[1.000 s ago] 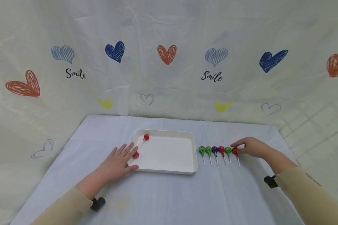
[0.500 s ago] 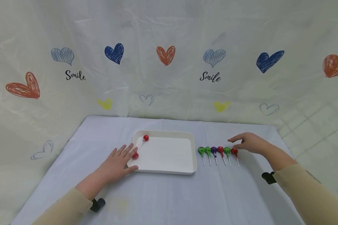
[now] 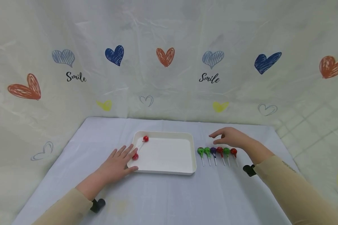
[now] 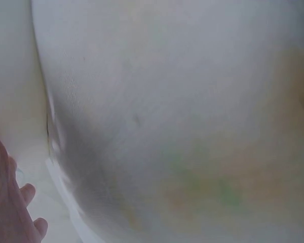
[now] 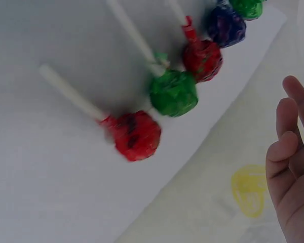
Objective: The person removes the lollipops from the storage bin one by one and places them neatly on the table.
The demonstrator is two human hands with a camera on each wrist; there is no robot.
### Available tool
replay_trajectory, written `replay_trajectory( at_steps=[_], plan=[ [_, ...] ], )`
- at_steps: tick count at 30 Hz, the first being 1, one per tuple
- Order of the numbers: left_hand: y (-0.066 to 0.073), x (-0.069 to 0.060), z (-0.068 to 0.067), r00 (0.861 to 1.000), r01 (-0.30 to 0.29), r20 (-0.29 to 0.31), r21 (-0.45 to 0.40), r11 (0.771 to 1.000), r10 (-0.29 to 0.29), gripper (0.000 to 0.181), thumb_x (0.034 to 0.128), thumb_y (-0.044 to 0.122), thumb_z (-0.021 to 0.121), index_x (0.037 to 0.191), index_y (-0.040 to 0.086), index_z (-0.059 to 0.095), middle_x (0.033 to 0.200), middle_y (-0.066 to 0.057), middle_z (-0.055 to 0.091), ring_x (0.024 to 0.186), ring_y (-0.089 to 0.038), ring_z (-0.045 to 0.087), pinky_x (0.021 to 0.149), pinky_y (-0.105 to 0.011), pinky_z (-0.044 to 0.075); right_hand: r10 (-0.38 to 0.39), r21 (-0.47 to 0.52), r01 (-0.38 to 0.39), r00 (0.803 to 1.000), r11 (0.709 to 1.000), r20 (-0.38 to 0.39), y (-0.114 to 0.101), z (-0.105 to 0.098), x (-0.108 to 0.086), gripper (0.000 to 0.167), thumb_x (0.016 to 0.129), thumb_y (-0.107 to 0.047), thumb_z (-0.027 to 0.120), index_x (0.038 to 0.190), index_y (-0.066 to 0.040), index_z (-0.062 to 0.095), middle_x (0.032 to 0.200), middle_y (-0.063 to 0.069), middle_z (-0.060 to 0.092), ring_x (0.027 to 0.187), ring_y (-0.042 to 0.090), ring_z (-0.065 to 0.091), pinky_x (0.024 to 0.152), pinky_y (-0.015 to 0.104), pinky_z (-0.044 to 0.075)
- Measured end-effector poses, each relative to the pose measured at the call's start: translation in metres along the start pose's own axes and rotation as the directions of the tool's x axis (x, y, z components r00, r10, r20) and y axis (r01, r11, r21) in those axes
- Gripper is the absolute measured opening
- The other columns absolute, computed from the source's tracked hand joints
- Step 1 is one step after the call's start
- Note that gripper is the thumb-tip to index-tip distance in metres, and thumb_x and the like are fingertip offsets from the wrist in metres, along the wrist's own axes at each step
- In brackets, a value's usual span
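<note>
In the head view my left hand (image 3: 115,166) rests, fingers spread, at the left end of a white tray (image 3: 169,171). Inside that tray a red lollipop (image 3: 145,138) lies near the far left corner, and another red lollipop (image 3: 135,157) is partly covered by my fingers. My right hand (image 3: 231,137) hovers over the heads of a row of lollipops right of the tray, holding nothing. From left, the row has a green lollipop (image 3: 200,151), another green one, a purple lollipop (image 3: 213,151), a red, a green, and a red lollipop (image 3: 233,152) at the right end.
A white cloth (image 3: 163,200) covers the table. Behind it hangs a pale curtain (image 3: 169,93) printed with hearts and "Smile". A black wrist camera mount shows at each sleeve.
My right hand has come off the rightmost red lollipop, lifted, and moved left above the row. My left hand stays on the tray, and the lollipops keep their places.
</note>
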State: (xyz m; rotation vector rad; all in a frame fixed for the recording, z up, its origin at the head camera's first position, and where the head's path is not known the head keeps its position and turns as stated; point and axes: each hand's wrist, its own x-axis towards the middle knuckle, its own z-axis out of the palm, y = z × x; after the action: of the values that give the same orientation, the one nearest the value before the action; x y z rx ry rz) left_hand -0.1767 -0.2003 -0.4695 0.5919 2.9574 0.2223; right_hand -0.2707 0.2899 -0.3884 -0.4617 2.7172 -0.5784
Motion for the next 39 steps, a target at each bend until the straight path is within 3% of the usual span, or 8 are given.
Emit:
replay_trajectory(
  at_steps=[6,13,22,29,39],
  plan=[
    [-0.003,0.001,0.003,1.000,0.010,0.007,0.005,1.000,-0.010,0.090,0.0910,0.071,0.048,0.159,0.019,0.022,0.166,-0.006,0.014,0.150,-0.036,0.013,0.118,-0.061,0.010,-0.080,0.021,0.079,0.997,0.997,0.019,-0.035,0.008,0.028,0.041,0.091,-0.035,0.072,0.129,-0.019,0.068,0.131,0.007,0.064,0.108,0.025,0.061,0.089,0.043,0.055],
    [-0.003,0.001,0.006,0.999,0.029,0.013,0.006,1.000,-0.029,0.090,0.0905,0.071,0.048,0.160,0.020,0.021,0.166,-0.005,0.014,0.151,-0.035,0.012,0.118,-0.060,0.009,-0.150,0.017,0.150,0.988,0.989,0.035,-0.088,0.026,0.065,0.035,0.090,-0.034,0.074,0.124,-0.030,0.071,0.126,-0.004,0.066,0.102,0.020,0.059,0.083,0.035,0.054],
    [-0.002,0.001,0.007,1.000,0.022,0.004,0.003,1.000,-0.022,0.091,0.0897,0.073,0.047,0.160,0.021,0.021,0.166,-0.005,0.013,0.151,-0.035,0.012,0.118,-0.061,0.010,-0.228,-0.055,0.234,0.969,0.971,0.100,-0.146,0.051,0.102,0.035,0.089,-0.033,0.075,0.124,-0.033,0.071,0.116,-0.010,0.067,0.097,0.015,0.059,0.078,0.028,0.053],
    [0.004,0.002,0.009,0.999,0.039,0.021,-0.010,0.999,-0.039,0.090,0.0896,0.071,0.050,0.159,0.023,0.022,0.166,-0.003,0.013,0.151,-0.034,0.012,0.118,-0.060,0.010,-0.278,-0.171,0.300,0.950,0.938,0.141,-0.171,0.070,0.117,0.042,0.091,-0.035,0.073,0.132,-0.029,0.066,0.116,-0.006,0.068,0.110,0.017,0.059,0.093,0.034,0.049],
    [0.002,0.004,0.004,0.999,0.032,-0.003,0.014,0.999,-0.032,0.088,0.0909,0.069,0.051,0.160,0.023,0.020,0.166,-0.002,0.013,0.151,-0.034,0.012,0.118,-0.061,0.010,-0.272,-0.379,0.310,0.950,0.872,0.152,-0.195,0.092,0.140,0.047,0.091,-0.036,0.072,0.137,-0.035,0.061,0.114,-0.007,0.068,0.100,0.011,0.059,0.090,0.033,0.051]
  ],
)
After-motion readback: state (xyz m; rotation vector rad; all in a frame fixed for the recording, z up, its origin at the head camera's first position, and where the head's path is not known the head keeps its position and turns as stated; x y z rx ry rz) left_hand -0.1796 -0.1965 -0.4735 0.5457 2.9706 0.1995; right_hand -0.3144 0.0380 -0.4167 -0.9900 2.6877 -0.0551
